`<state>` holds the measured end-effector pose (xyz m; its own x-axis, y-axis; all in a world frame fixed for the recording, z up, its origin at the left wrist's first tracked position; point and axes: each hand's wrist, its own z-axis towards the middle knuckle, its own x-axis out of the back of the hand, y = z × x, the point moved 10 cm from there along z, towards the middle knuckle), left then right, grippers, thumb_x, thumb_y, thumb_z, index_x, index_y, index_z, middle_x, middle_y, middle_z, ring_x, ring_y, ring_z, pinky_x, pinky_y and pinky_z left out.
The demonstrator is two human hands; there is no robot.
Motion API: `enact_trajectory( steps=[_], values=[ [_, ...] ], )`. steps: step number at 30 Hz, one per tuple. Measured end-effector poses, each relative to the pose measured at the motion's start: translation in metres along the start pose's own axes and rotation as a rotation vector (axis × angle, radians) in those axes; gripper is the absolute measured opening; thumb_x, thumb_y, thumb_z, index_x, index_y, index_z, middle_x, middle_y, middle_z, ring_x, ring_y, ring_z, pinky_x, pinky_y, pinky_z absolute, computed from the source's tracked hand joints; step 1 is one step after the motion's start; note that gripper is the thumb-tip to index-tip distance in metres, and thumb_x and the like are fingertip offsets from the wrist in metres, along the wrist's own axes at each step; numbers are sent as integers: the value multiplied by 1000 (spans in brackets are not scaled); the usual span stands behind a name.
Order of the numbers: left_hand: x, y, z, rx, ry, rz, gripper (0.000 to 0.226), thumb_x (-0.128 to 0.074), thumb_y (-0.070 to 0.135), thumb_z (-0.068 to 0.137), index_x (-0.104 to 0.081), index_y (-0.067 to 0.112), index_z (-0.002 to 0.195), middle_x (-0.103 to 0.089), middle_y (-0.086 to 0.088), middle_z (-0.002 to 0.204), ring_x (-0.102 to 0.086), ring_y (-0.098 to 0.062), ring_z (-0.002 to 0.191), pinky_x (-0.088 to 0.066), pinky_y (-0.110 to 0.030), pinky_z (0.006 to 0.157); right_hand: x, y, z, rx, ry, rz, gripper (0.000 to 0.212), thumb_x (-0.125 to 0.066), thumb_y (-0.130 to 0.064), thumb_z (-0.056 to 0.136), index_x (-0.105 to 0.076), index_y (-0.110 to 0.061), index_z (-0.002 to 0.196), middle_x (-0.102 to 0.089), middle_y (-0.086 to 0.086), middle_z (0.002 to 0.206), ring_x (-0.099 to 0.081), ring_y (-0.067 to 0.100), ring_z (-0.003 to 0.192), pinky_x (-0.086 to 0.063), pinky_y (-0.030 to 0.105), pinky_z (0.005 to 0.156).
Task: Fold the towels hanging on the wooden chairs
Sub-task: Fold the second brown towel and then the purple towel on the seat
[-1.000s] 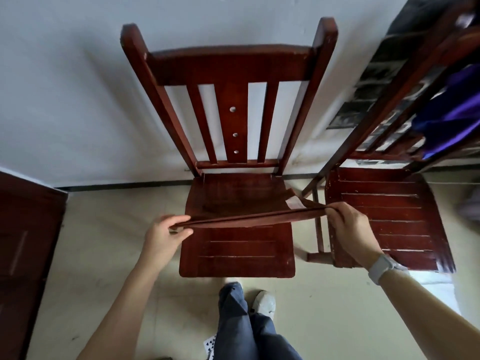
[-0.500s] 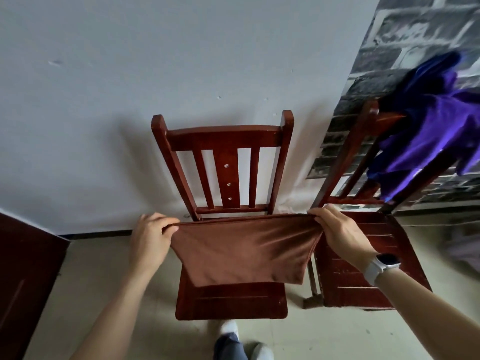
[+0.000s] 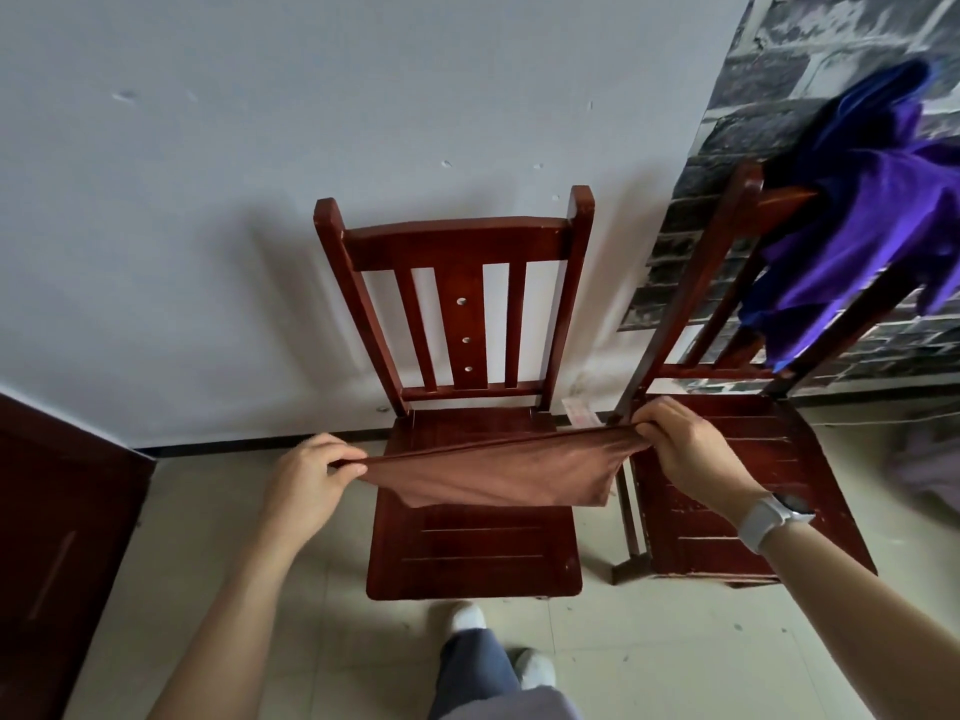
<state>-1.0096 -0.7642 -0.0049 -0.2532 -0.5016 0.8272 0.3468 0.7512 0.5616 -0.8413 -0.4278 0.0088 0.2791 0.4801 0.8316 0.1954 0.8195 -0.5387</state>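
A brown towel (image 3: 493, 472) is stretched flat between both hands above the seat of the middle wooden chair (image 3: 470, 558). My left hand (image 3: 306, 478) pinches its left corners and my right hand (image 3: 685, 449) pinches its right corners. The towel's lower part sags toward the seat. A purple towel (image 3: 872, 220) hangs bunched over the backrest of the right wooden chair (image 3: 727, 491).
A white wall runs behind the chairs, with brick-pattern wallpaper (image 3: 769, 122) at the right. Dark wooden furniture (image 3: 57, 537) stands at the left. My legs and white shoes (image 3: 467, 618) are on the tiled floor before the middle chair. Pale cloth (image 3: 930, 459) lies far right.
The towel hung down in a broad sheet half a second ago; now it is lower and flatter over the seat. Both hands kept their hold. The view tilted down slightly.
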Motion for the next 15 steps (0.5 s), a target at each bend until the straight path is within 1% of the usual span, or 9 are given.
enact_trajectory(
  steps=[2, 3, 4, 6, 8, 11, 12, 13, 15],
  values=[
    [-20, -10, -12, 61, -180, -93, 10, -64, 5, 82, -69, 12, 86, -64, 1, 87, -59, -17, 84, -41, -21, 74, -24, 17, -13, -125, -199, 106, 12, -51, -1, 89, -61, -8, 85, -61, 8, 83, -59, 25, 76, -47, 30, 71],
    [-26, -15, -19, 101, -231, -153, 14, -61, 5, 84, -64, 18, 83, -63, 3, 84, -58, -15, 82, -40, -16, 70, -32, 23, -21, -177, -238, 142, 16, -50, -3, 90, -58, -15, 82, -60, 3, 76, -58, 21, 69, -45, 20, 64],
    [-29, -18, -25, 127, -236, -212, 19, -59, 5, 86, -60, 23, 80, -62, 5, 81, -57, -11, 79, -39, -11, 67, -34, 27, -27, -216, -225, 181, 20, -49, -4, 90, -55, -21, 81, -59, -2, 71, -56, 15, 63, -41, 12, 58],
    [-24, -23, -30, 151, -140, -305, 25, -57, 3, 86, -56, 26, 77, -60, 7, 78, -55, -7, 75, -38, -5, 62, -31, 26, -35, -240, -123, 239, 22, -47, -3, 91, -52, -23, 82, -57, -9, 70, -55, 7, 64, -40, 8, 57],
    [-18, -26, -31, 153, -34, -319, 20, -56, 3, 86, -56, 22, 81, -60, 6, 78, -55, -9, 75, -38, -5, 64, -28, 22, -37, -243, -26, 253, 20, -44, -5, 92, -51, -23, 87, -57, -12, 74, -56, 5, 69, -40, 12, 60],
    [-20, -31, -23, 164, 27, -325, 12, -56, 5, 87, -58, 17, 87, -62, 2, 80, -57, -14, 78, -42, -22, 73, -31, 23, -33, -270, 50, 251, 17, -41, -11, 94, -50, -24, 90, -57, -12, 76, -56, 6, 71, -40, 19, 61],
    [-23, -34, -19, 170, 25, -324, 10, -57, 5, 87, -59, 15, 89, -62, 0, 81, -58, -16, 79, -43, -27, 74, -35, 25, -30, -278, 49, 237, 15, -41, -11, 94, -51, -23, 91, -58, -9, 76, -57, 10, 70, -40, 23, 61],
    [-29, -40, -14, 185, 12, -320, 9, -57, 5, 86, -60, 13, 90, -63, -1, 83, -58, -17, 81, -42, -28, 75, -42, 29, -27, -288, 37, 210, 13, -42, -11, 94, -52, -20, 92, -59, -5, 75, -57, 16, 68, -39, 26, 60],
    [-46, -57, -4, 227, -25, -305, 9, -58, 4, 86, -62, 11, 90, -63, -2, 84, -58, -18, 83, -42, -18, 73, -58, 39, -20, -311, 1, 110, 11, -45, -11, 93, -56, -16, 93, -60, -2, 77, -58, 23, 69, -37, 28, 62]
  ],
)
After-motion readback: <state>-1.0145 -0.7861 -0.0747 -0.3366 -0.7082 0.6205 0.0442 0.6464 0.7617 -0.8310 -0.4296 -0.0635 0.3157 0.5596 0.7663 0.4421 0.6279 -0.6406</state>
